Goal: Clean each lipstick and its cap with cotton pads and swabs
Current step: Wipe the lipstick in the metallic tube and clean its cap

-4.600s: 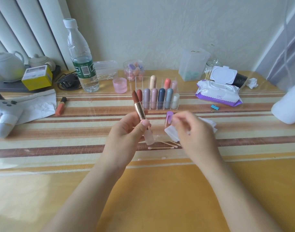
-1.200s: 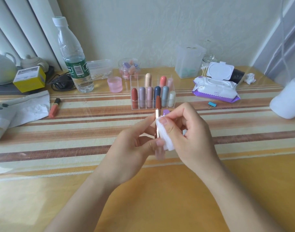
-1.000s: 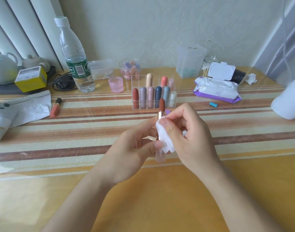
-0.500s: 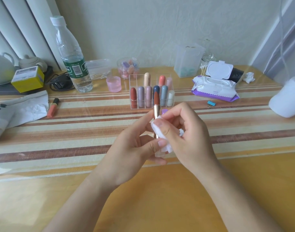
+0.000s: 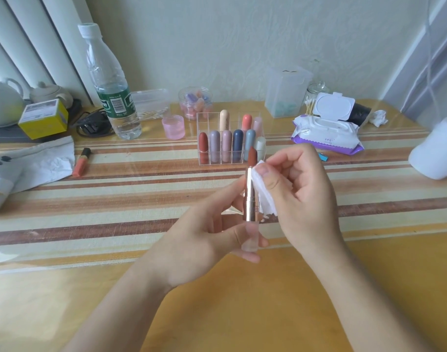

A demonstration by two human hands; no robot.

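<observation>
Mid-wipe: the left hand [image 5: 204, 237] grips an uncapped lipstick [image 5: 251, 199] upright by its clear base, fingers curled round it, above the table [image 5: 115, 199] at centre. The right hand [image 5: 301, 194] pinches a white pad [image 5: 265, 199] between thumb and fingers against the metal barrel, just below the brown bullet. The next move likely calls for working round the tube without smearing the bullet. The rack [image 5: 209, 123] of capped lipsticks [image 5: 238, 143] stands at 12 o'clock, wipes [image 5: 326, 134] at 1, bottle [image 5: 113, 97] at 11. Nothing appears to block the hands.

Left hand [image 5: 207, 240] holds lipstick [image 5: 251, 196]; right hand [image 5: 301, 191] presses cotton pad [image 5: 264, 196].
</observation>
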